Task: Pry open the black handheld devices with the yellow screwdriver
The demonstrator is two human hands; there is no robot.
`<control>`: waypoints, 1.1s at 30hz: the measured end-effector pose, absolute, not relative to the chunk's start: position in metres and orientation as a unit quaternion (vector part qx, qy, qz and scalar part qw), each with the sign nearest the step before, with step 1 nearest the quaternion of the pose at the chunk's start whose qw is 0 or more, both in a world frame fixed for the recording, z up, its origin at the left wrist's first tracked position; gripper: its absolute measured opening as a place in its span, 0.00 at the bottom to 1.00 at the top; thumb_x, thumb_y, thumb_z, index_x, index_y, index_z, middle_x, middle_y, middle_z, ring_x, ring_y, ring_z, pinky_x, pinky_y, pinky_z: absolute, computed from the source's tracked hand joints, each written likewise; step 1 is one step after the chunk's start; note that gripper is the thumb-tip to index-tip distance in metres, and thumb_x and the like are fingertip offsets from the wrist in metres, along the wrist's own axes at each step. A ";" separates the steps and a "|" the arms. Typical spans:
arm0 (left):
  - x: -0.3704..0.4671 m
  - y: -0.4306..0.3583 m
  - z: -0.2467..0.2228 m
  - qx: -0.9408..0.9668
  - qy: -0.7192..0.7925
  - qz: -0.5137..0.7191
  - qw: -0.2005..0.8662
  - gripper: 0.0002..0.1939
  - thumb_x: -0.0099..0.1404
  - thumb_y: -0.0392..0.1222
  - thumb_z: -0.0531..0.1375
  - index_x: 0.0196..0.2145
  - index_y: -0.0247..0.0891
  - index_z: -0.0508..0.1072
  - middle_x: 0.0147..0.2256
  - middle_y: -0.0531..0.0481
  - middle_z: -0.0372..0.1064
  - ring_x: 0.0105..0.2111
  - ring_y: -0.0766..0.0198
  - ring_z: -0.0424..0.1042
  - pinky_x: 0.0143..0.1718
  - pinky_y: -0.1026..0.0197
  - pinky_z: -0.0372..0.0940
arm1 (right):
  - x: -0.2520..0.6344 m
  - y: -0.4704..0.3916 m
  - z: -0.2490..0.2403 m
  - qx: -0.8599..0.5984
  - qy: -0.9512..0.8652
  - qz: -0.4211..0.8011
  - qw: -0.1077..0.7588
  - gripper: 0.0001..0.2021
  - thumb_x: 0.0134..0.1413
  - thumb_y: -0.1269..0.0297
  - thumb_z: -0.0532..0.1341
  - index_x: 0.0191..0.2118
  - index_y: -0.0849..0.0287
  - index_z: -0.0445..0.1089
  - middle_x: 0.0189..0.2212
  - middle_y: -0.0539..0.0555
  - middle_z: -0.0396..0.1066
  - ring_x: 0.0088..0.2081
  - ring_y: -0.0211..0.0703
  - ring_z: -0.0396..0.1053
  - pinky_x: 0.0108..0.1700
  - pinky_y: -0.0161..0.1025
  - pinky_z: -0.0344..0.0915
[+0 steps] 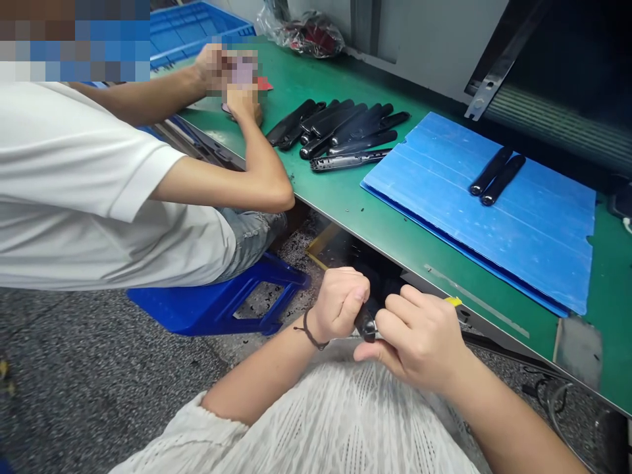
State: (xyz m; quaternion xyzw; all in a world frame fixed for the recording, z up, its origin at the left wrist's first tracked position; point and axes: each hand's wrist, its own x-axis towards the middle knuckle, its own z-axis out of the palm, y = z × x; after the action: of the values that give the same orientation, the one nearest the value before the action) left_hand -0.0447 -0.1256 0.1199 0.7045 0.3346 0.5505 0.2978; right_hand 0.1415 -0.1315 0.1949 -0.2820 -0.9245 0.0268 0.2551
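Observation:
Over my lap, my left hand [342, 303] is wrapped round a black plastic part [366, 325], whose rounded end pokes out toward my right hand. My right hand [419, 332] is closed beside that end, with its thumb stretched underneath. A small bright sliver shows between the right fingers and the part, and a yellow tip [453, 301] appears behind the knuckles. It looks like a thin tool with a yellow end, mostly hidden by the hand. Two similar black parts [496, 176] lie side by side on a blue plastic sheet [533, 243] on the bench.
The green bench [340, 204] runs across ahead, holding a pile of black parts [340, 125]. At left a co-worker in a white shirt [89, 178] sits on a blue stool [197, 309], hands blurred out. Behind are a blue crate [197, 29] and a plastic bag [311, 33].

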 end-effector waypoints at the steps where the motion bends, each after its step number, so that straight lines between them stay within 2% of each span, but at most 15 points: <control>1: -0.043 -0.127 0.121 0.698 0.342 0.554 0.300 0.22 0.77 0.42 0.46 0.23 0.38 0.60 0.20 0.52 0.56 0.22 0.66 0.54 0.31 0.56 0.51 | 0.141 -0.132 0.194 -0.282 -0.923 0.005 0.263 0.27 0.71 0.43 0.55 0.27 0.59 0.57 0.24 0.50 0.53 0.29 0.41 0.45 0.32 0.41 0.40; 8: -0.030 -0.139 0.122 0.615 0.425 0.541 0.384 0.28 0.81 0.48 0.44 0.22 0.36 0.59 0.19 0.52 0.55 0.21 0.68 0.54 0.27 0.59 0.49 | 0.141 -0.137 0.181 -0.313 -0.890 -0.115 0.312 0.26 0.74 0.44 0.50 0.29 0.58 0.61 0.23 0.51 0.53 0.30 0.42 0.45 0.33 0.44 0.38; 12: -0.027 -0.143 0.126 0.585 0.411 0.493 0.495 0.32 0.80 0.60 0.40 0.25 0.36 0.59 0.22 0.52 0.54 0.23 0.68 0.53 0.27 0.60 0.50 | 0.141 -0.133 0.174 -0.333 -0.874 -0.130 0.329 0.24 0.72 0.47 0.57 0.27 0.58 0.58 0.22 0.50 0.51 0.29 0.41 0.44 0.32 0.44 0.38; 15: -0.029 -0.142 0.131 0.582 0.339 0.462 0.577 0.31 0.79 0.63 0.43 0.32 0.35 0.65 0.29 0.49 0.61 0.29 0.66 0.59 0.32 0.61 0.57 | 0.144 -0.127 0.176 -0.343 -0.861 -0.050 0.372 0.19 0.71 0.58 0.60 0.28 0.58 0.57 0.22 0.49 0.52 0.28 0.40 0.45 0.31 0.42 0.41; 17: -0.031 -0.140 0.132 0.555 0.325 0.458 0.613 0.29 0.79 0.61 0.44 0.34 0.34 0.66 0.29 0.49 0.62 0.28 0.67 0.60 0.31 0.62 0.58 | 0.149 -0.123 0.181 -0.342 -0.853 0.050 0.391 0.09 0.71 0.67 0.58 0.35 0.58 0.62 0.25 0.50 0.58 0.29 0.38 0.50 0.32 0.39 0.48; 19: -0.033 -0.139 0.132 0.528 0.338 0.468 0.623 0.28 0.79 0.62 0.45 0.33 0.35 0.64 0.26 0.51 0.61 0.25 0.68 0.58 0.27 0.63 0.55 | 0.155 -0.120 0.188 -0.355 -0.850 0.106 0.374 0.01 0.71 0.71 0.56 0.45 0.61 0.64 0.30 0.52 0.63 0.32 0.38 0.56 0.34 0.38 0.54; 20: -0.033 -0.139 0.133 0.520 0.343 0.472 0.624 0.29 0.79 0.62 0.44 0.32 0.35 0.63 0.25 0.51 0.60 0.24 0.68 0.57 0.26 0.63 0.53 | 0.159 -0.118 0.191 -0.366 -0.852 0.110 0.356 0.04 0.72 0.69 0.55 0.48 0.62 0.64 0.33 0.53 0.64 0.34 0.39 0.58 0.36 0.39 0.55; 22: -0.032 -0.139 0.136 0.524 0.346 0.478 0.615 0.30 0.79 0.63 0.44 0.30 0.36 0.63 0.24 0.51 0.60 0.23 0.68 0.56 0.26 0.63 0.52 | 0.163 -0.115 0.198 -0.380 -0.863 0.084 0.323 0.12 0.74 0.58 0.55 0.48 0.63 0.65 0.33 0.54 0.65 0.35 0.40 0.59 0.35 0.40 0.55; 24: -0.031 -0.139 0.141 0.546 0.347 0.479 0.594 0.30 0.79 0.61 0.44 0.28 0.36 0.62 0.24 0.52 0.58 0.24 0.68 0.54 0.27 0.62 0.51 | 0.164 -0.112 0.204 -0.374 -0.872 0.066 0.308 0.22 0.73 0.45 0.53 0.44 0.63 0.67 0.31 0.53 0.63 0.33 0.40 0.57 0.34 0.40 0.52; 26: -0.029 -0.140 0.146 0.572 0.348 0.483 0.564 0.29 0.80 0.60 0.45 0.28 0.35 0.61 0.25 0.52 0.56 0.25 0.68 0.53 0.28 0.61 0.51 | 0.162 -0.109 0.209 -0.370 -0.876 0.058 0.305 0.29 0.70 0.36 0.51 0.38 0.62 0.67 0.28 0.51 0.61 0.31 0.40 0.54 0.32 0.41 0.49; 29: -0.028 -0.141 0.150 0.592 0.345 0.494 0.535 0.29 0.80 0.58 0.45 0.28 0.35 0.62 0.26 0.52 0.56 0.26 0.67 0.53 0.29 0.61 0.51 | 0.156 -0.105 0.215 -0.370 -0.880 0.042 0.294 0.31 0.69 0.34 0.52 0.31 0.61 0.64 0.26 0.51 0.60 0.29 0.38 0.52 0.31 0.40 0.46; 33: -0.026 -0.142 0.150 0.580 0.334 0.506 0.545 0.27 0.81 0.55 0.45 0.29 0.35 0.62 0.26 0.52 0.56 0.27 0.68 0.53 0.30 0.62 0.53 | 0.152 -0.101 0.216 -0.364 -0.886 -0.011 0.288 0.30 0.70 0.38 0.54 0.26 0.60 0.59 0.24 0.50 0.56 0.29 0.38 0.47 0.30 0.40 0.42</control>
State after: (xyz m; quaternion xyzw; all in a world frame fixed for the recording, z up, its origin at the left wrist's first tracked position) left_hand -0.0260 -0.1419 0.1496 0.5797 0.3344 0.5056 0.5446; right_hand 0.1522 -0.1014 0.2164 -0.3640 -0.8859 -0.0107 0.2875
